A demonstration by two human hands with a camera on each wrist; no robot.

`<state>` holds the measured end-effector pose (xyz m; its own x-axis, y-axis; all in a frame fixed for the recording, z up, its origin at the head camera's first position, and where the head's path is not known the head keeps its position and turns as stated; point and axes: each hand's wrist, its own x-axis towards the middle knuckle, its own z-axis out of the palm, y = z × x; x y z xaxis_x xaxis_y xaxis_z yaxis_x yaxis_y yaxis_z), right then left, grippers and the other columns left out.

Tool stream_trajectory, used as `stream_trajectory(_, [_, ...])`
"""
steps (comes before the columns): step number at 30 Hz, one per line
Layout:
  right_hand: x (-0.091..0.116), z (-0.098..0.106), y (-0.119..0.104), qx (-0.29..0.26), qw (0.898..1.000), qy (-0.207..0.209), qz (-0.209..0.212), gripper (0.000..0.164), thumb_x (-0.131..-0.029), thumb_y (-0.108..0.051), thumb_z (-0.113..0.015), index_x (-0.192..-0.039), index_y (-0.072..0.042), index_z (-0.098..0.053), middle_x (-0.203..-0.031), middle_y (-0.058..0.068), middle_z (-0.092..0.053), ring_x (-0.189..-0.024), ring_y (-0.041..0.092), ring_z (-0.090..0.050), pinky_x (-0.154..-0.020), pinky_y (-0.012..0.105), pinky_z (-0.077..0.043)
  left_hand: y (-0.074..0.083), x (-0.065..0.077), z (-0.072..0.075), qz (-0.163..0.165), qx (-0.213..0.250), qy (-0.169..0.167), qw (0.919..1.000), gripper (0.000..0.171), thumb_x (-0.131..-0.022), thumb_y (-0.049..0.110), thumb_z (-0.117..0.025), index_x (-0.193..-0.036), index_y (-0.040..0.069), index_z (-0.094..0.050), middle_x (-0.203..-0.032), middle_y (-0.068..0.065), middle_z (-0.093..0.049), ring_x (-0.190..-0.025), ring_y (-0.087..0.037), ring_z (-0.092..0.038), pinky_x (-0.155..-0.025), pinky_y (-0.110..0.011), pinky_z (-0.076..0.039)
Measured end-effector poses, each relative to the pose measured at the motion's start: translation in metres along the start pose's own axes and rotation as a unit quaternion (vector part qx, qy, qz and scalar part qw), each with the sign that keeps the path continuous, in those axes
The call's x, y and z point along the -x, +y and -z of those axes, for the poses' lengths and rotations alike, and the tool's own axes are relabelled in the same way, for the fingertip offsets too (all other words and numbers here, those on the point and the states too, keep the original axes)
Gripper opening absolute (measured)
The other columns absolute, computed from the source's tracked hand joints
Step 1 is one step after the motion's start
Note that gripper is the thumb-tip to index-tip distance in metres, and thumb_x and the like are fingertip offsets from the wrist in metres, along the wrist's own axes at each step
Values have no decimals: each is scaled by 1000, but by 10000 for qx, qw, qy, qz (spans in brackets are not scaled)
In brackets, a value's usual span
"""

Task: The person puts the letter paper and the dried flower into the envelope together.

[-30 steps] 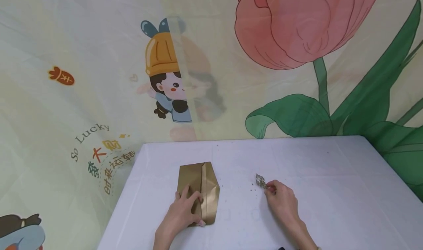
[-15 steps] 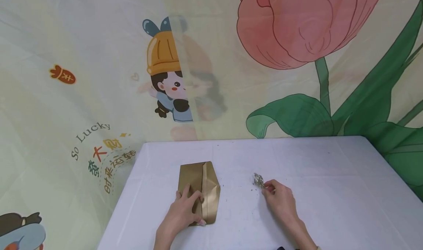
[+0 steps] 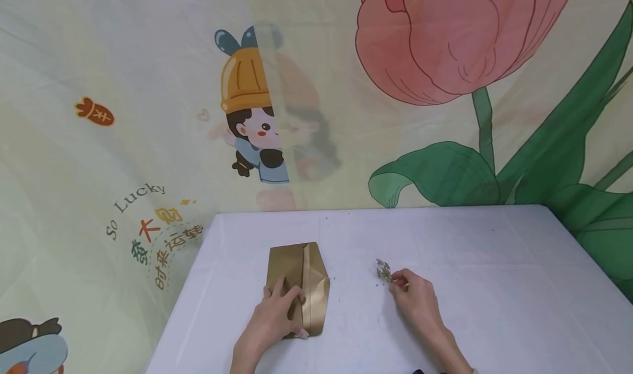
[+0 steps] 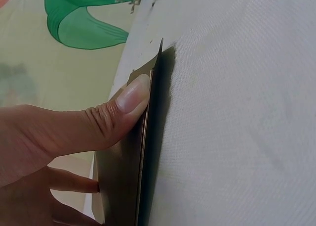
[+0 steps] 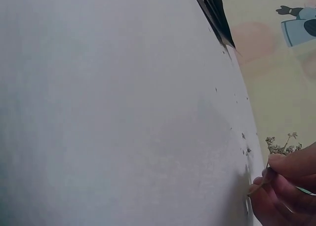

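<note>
A gold envelope [image 3: 286, 261] lies on the white table with its pointed flap [image 3: 316, 297] unfolded to the right. My left hand [image 3: 269, 316] rests on it, fingers spread and pressing on its face. In the left wrist view the thumb [image 4: 106, 119] lies along the envelope's near edge. To the right, my right hand [image 3: 417, 302] pinches a small sprig of dried flowers [image 3: 383, 269] by its stem, between thumb and fingers. The sprig's head points away to the upper left, just above the table, and the right wrist view shows its thin stem below the thumb.
Small dark crumbs [image 5: 243, 136] are scattered on the white tablecloth [image 3: 494, 297], mostly between the envelope and the sprig. A printed fabric backdrop [image 3: 336, 61] hangs behind the table's far edge. Part of a black object [image 3: 419, 372] shows at the bottom edge.
My right hand has shifted slightly left with the sprig, towards the envelope. The left hand and the envelope have stayed in place.
</note>
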<state>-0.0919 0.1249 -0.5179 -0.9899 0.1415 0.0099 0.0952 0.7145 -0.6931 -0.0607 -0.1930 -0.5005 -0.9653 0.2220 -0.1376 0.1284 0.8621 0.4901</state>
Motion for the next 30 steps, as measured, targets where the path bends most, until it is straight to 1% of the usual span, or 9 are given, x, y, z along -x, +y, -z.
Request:
stream_trajectory(7, [1, -3, -7, -161, 9997, -166, -16, 20, -85, 1, -76, -104, -1, -73, -84, 4, -71, -72, 13, -62, -60, 24, -48, 0, 1, -1, 29, 2, 1, 10000, 60, -61, 43, -94, -105, 31, -56, -157, -36, -33, -125, -83, -29, -80, -80, -47])
stream_trajectory(12, [2, -6, -12, -249, 9993, -257, 69, 20, -85, 2, -76, -104, -2, -73, -84, 3, -70, -72, 12, -62, -60, 22, -48, 0, 1, -1, 26, -25, 31, 10000, 60, -60, 44, -94, -105, 31, -56, -157, -36, -34, -125, -83, -30, -79, -80, -47])
stream_trajectory(14, [3, -7, -13, -304, 9991, -249, 145, 20, -84, 3, -76, -104, -2, -74, -84, 3, -71, -72, 12, -62, -61, 22, -49, 0, 1, 0, 18, -15, 24, 10000, 60, -60, 43, -94, -105, 31, -56, -157, -36, -34, -124, -83, -29, -79, -80, -47])
stream_trajectory(17, [4, -10, -14, -337, 9989, -238, 225, 21, -83, 5, -75, -103, -2, -74, -84, 3, -71, -73, 12, -63, -63, 23, -50, -1, 1, 0, -15, 21, -4, 10000, 60, -61, 43, -94, -105, 31, -56, -157, -37, -33, -124, -84, -29, -76, -76, -50])
stream_trajectory(21, [6, -14, -18, -376, 9983, -353, 264, 23, -83, 6, -74, -104, -2, -74, -85, 2, -71, -74, 11, -63, -64, 23, -51, -1, 1, 0, -25, 79, -24, 10000, 59, -63, 41, -94, -105, 30, -56, -157, -37, -32, -124, -84, -27, -71, -69, -53])
stream_trajectory(27, [9, -21, -26, -488, 9972, -430, 370, 23, -82, 7, -73, -104, -2, -74, -85, 2, -71, -75, 11, -64, -64, 22, -52, -1, 1, 1, 19, 60, 4, 10000, 59, -62, 42, -95, -105, 31, -56, -158, -36, -33, -126, -83, -28, -77, -75, -50])
stream_trajectory(30, [10, -25, -30, -512, 9967, -434, 457, 23, -82, 7, -73, -103, -3, -74, -85, 2, -71, -75, 11, -64, -65, 23, -53, -1, 1, 1, -6, 45, 14, 10000, 59, -62, 42, -94, -105, 30, -56, -157, -36, -33, -126, -83, -28, -74, -72, -52])
